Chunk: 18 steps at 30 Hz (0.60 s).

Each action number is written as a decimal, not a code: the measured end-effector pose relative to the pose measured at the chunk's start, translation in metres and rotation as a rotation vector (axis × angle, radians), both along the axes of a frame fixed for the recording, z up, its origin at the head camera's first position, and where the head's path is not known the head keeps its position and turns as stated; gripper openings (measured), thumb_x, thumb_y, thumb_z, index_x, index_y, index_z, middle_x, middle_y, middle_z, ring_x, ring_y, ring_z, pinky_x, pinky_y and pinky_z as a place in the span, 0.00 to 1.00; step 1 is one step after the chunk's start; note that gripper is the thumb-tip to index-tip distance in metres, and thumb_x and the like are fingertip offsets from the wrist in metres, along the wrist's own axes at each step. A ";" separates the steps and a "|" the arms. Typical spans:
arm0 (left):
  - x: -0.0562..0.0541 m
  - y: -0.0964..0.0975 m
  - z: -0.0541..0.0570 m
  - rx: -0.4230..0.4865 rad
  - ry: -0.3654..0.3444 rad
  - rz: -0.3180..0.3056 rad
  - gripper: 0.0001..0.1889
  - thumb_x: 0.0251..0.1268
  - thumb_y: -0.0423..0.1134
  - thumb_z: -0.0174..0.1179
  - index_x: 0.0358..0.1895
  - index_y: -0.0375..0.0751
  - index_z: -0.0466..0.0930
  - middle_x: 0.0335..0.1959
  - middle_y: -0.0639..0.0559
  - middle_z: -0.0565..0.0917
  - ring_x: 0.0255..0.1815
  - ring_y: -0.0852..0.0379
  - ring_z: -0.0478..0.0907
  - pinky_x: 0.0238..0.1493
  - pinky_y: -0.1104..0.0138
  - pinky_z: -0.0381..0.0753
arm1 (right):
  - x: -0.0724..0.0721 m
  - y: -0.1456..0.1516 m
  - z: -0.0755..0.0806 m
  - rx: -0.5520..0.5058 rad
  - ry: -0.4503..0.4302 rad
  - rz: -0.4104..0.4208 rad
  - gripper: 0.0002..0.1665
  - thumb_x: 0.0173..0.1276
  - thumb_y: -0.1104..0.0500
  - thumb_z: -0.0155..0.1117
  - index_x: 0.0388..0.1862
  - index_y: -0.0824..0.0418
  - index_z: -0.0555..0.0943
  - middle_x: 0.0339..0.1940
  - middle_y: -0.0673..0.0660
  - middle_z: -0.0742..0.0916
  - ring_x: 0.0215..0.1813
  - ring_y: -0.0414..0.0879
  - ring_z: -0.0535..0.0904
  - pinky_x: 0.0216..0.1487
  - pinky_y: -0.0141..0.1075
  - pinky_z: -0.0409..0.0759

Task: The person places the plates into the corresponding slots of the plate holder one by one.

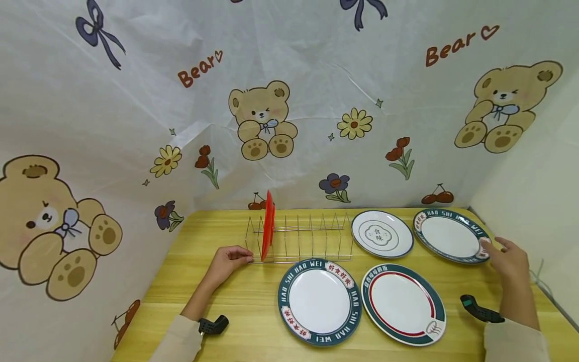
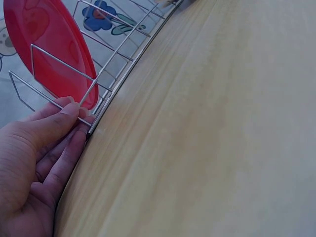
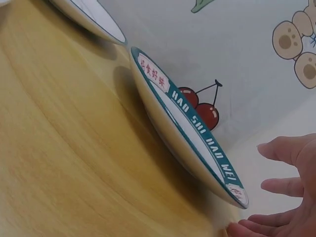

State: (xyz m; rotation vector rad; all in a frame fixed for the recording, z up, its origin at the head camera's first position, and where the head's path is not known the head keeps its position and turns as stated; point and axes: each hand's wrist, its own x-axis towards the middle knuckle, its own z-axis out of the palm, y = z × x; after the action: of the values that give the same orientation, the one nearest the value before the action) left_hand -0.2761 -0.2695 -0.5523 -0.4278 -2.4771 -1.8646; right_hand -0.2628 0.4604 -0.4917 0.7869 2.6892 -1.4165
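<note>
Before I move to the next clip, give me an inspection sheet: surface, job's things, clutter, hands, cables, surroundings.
Surface: yellowish wood-grain tabletop.
Job's things: wire rack with a red plate standing near its left end; to its right, a thin-rimmed white plate and a far-right green-rimmed plate; nearer the camera, a lettered plate and a red-ringed plate.
Clutter: nothing seen.
Left hand: pinches the rack's left end.
Right hand: fingers spread beside the far-right plate's edge; contact unclear.
Cables: a faint cord-like strand near the table's right edge; too faint to identify.
Surroundings: pale sheet printed with bears, flowers and cherries.
</note>
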 end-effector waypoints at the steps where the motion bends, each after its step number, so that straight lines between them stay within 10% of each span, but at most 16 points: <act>1: 0.000 0.000 0.000 0.003 0.002 -0.001 0.07 0.63 0.32 0.71 0.42 0.33 0.89 0.39 0.40 0.89 0.40 0.46 0.88 0.40 0.66 0.87 | 0.000 0.000 -0.001 -0.010 -0.011 -0.008 0.53 0.76 0.34 0.47 0.82 0.67 0.43 0.77 0.83 0.51 0.73 0.80 0.54 0.70 0.69 0.61; 18: 0.001 0.001 0.001 -0.011 0.007 -0.006 0.07 0.65 0.28 0.68 0.43 0.30 0.88 0.40 0.39 0.89 0.40 0.46 0.88 0.41 0.62 0.88 | -0.006 -0.007 -0.020 0.004 -0.033 -0.049 0.50 0.74 0.55 0.63 0.82 0.64 0.46 0.75 0.83 0.55 0.66 0.76 0.57 0.72 0.67 0.59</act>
State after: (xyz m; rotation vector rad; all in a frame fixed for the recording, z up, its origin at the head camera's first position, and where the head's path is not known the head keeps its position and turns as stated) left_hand -0.2747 -0.2682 -0.5517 -0.4420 -2.4854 -1.8497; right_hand -0.2690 0.4533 -0.5114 0.8748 2.6671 -1.3955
